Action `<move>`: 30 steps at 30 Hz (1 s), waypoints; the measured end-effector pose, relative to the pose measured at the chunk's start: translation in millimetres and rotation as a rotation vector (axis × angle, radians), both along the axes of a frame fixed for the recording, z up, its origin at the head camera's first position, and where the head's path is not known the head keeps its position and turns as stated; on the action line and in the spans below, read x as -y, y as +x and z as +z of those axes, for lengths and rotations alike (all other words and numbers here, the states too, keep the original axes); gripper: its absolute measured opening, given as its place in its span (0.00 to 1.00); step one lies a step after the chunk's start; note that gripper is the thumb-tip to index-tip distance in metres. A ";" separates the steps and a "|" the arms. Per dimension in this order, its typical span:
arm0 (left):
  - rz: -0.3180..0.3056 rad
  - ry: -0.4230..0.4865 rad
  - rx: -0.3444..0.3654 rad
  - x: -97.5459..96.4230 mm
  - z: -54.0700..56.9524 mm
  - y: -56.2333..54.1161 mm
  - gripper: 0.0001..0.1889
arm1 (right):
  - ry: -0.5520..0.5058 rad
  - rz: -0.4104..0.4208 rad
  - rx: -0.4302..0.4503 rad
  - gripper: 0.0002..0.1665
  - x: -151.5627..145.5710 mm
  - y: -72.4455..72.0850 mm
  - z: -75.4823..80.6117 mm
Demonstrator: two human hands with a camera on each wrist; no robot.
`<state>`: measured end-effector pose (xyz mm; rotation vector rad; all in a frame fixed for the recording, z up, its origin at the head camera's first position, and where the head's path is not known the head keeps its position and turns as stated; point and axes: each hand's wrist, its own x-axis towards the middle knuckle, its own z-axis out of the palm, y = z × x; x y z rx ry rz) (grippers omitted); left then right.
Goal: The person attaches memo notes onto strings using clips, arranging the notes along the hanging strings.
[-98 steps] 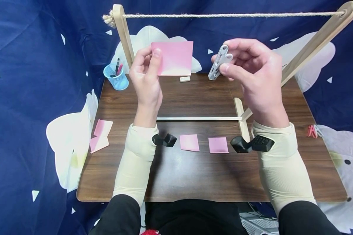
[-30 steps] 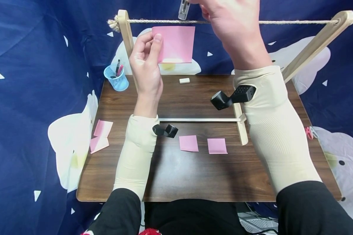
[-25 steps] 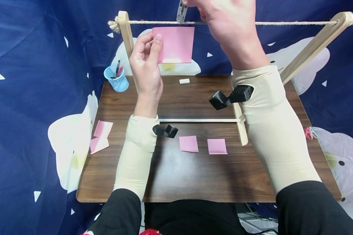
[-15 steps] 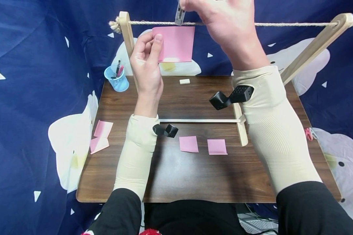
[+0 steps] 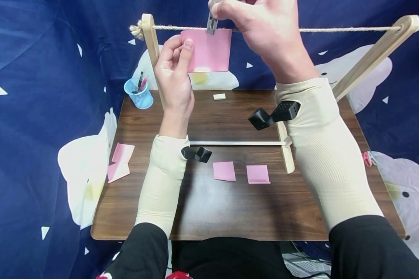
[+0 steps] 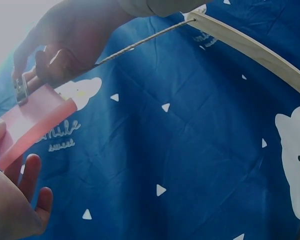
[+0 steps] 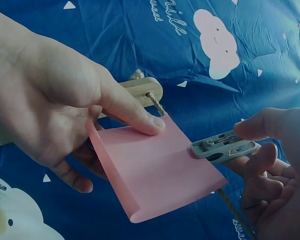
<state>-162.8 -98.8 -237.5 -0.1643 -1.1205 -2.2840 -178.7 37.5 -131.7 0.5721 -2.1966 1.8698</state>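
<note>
My left hand [image 5: 176,77] pinches the left edge of a pink sticky note [image 5: 211,54], thumb in front, up at the rope [image 5: 335,30]. In the right wrist view the note's lower edge [image 7: 115,185] curls. From above, my right hand [image 5: 265,31] pinches a grey clothespin [image 5: 212,24] by its handle ends. The clothespin's tip overlaps the note's top edge, in front of the rope there. In the right wrist view the clothespin [image 7: 222,146] straddles the note's edge, and the rope runs behind the note. The left wrist view also shows the clothespin [image 6: 21,91] at that edge.
A wooden frame with a left post [image 5: 148,38] and right post [image 5: 377,58] carries the rope. On the table [image 5: 230,217] lie pink notes [image 5: 224,171], folded ones [image 5: 120,162] at left, an eraser [image 5: 219,96], clothespins [image 5: 368,158] and a blue pen cup [image 5: 138,93].
My right hand has carried the clothespin left and up to the rope, then down onto the note's top edge. The left hand has raised the note slightly to the rope.
</note>
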 end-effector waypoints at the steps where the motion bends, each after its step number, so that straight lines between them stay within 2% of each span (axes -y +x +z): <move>1: -0.001 0.002 0.004 0.0 0.2 -0.1 0.07 | 0.004 -0.004 0.000 0.05 -0.5 0.2 -0.1; 11: -0.007 0.024 0.018 -0.9 2.0 -0.1 0.07 | 0.046 0.019 -0.061 0.05 -1.1 -0.8 -0.9; 15: -0.002 0.006 0.005 -0.5 1.0 0.3 0.06 | 0.068 0.018 -0.054 0.05 -0.4 -1.4 -0.7; 19: 0.006 -0.023 -0.013 0.2 -0.5 0.3 0.05 | 0.147 -0.016 -0.056 0.04 -1.4 -2.5 -1.4; 23: 0.004 -0.017 0.005 0.4 -0.8 0.3 0.05 | 0.190 -0.036 -0.024 0.03 -1.7 -3.4 -2.6; 30: 0.000 -0.013 0.026 0.8 -2.2 0.3 0.06 | 0.223 0.004 -0.055 0.02 -2.4 -4.4 -3.9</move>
